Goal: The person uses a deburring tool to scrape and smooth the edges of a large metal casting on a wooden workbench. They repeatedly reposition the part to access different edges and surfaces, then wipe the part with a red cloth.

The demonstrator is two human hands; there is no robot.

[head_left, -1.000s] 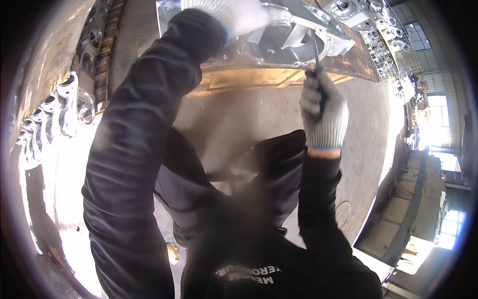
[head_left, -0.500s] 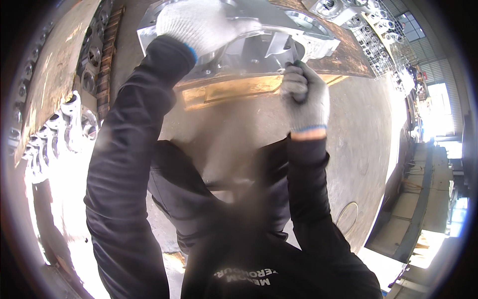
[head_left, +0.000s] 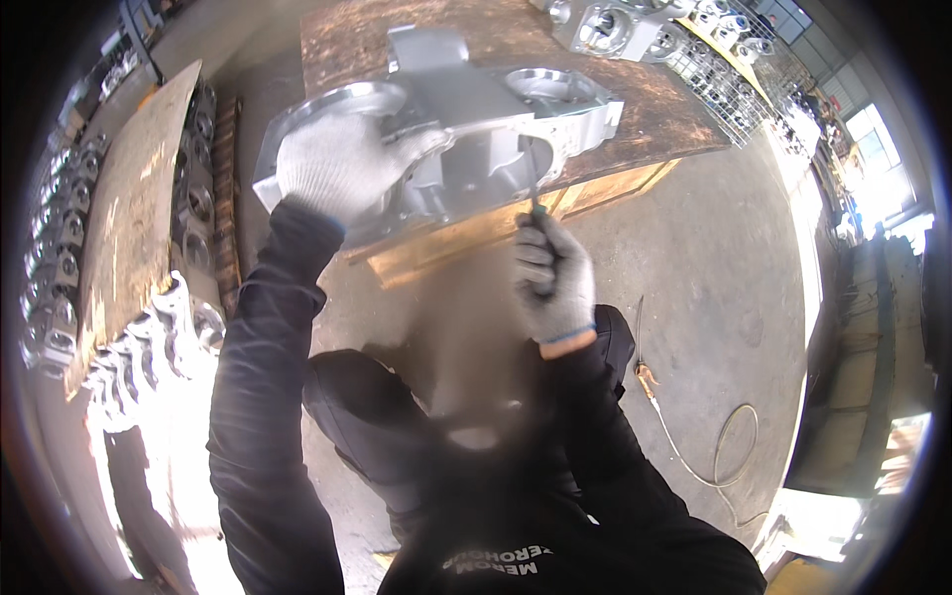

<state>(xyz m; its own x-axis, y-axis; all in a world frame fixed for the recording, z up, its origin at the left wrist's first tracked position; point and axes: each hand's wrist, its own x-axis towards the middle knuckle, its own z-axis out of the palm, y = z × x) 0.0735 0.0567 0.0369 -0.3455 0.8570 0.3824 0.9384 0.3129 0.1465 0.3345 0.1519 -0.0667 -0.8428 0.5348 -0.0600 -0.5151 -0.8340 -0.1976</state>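
A large silvery metal casting (head_left: 471,104) with round openings lies on a brown wooden board at the top. My left hand (head_left: 332,164), in a white knit glove, grips its near left part, the thumb stretched along an edge. The other fingers are partly hidden. My gloved right hand (head_left: 557,278) is closed around the dark green handle of a slim, file-like metal tool (head_left: 534,178). Its shaft points up into the casting's near right opening. The tip is hidden or blurred against the metal.
The wooden board (head_left: 674,124) rests on a lighter timber frame (head_left: 615,190). More castings (head_left: 605,30) stand at the upper right, beside wire mesh. At left, a plywood sheet (head_left: 139,198) has rows of metal parts around it. An air blow gun (head_left: 647,377) with a looped hose lies on the floor.
The view has shifted, so more of the casting and floor shows. My right hand has drawn back toward me with the tool, baring more of its shaft. My left hand remains on the casting.
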